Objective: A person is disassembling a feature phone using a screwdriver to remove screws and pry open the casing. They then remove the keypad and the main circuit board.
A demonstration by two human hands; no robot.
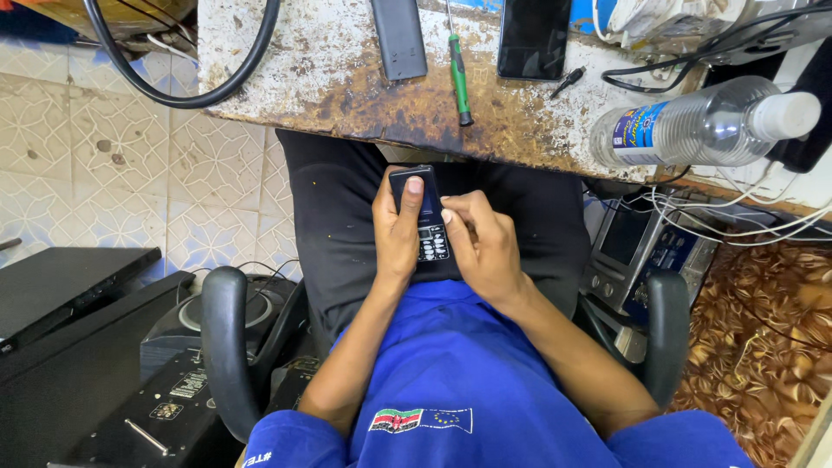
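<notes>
The left hand [397, 232] held a small black keypad phone [424, 217] above the lap, its fingers wrapped behind the body and the thumb lying on the screen. The right hand [482, 244] touched the phone's right edge, its fingers curled together against it near the keypad. In front of the knees stood a worn, rusty bench [329, 78]. On the bench lay a green screwdriver [458, 74], a dark phone [399, 36], a black smartphone [534, 36] and a plastic water bottle [702, 123] on its side.
</notes>
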